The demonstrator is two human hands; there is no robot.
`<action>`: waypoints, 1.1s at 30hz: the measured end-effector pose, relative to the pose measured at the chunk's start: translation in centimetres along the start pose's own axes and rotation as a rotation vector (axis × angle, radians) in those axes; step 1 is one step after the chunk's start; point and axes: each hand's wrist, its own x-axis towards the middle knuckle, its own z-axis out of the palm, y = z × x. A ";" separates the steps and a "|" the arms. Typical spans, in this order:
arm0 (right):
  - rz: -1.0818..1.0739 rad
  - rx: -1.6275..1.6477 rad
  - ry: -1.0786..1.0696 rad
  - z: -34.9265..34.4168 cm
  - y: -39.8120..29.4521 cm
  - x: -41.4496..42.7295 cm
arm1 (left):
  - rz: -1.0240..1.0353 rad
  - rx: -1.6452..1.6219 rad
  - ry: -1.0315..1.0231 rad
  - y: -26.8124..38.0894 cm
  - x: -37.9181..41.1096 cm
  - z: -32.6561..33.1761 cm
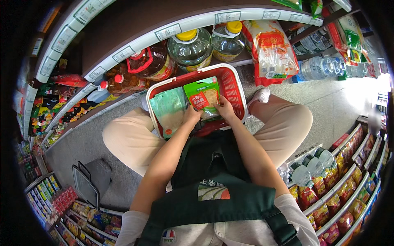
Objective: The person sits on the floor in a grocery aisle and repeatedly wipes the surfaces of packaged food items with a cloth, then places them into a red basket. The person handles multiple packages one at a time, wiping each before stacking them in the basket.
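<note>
A red plastic shopping basket [233, 92] with a white rim stands on the floor between my bent knees. Over its right half, a green plastic pouch [201, 87] with a red label and a see-through window is held by its lower part. My right hand [225, 107] pinches the pouch's right edge between thumb and fingers. At the pouch's lower left is my left hand [193, 116], its fingers curled at the edge; part of them is hidden. A pale green bag [168, 106] lies in the basket's left half, beside my left hand. Something dark shows under the left hand.
Beyond the basket, a low shelf holds large oil bottles [190, 46] with yellow caps and a big red-and-white sack [271, 52]. Bottled water [318, 66] is at the right. A grey basket [94, 181] stands at lower left. Snack shelves [334, 196] line the lower right.
</note>
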 end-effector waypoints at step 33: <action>-0.460 -0.023 0.174 -20.3 -32.4 -7.1 | 0.475 -0.853 -0.692 28.0 -13.6 -15.6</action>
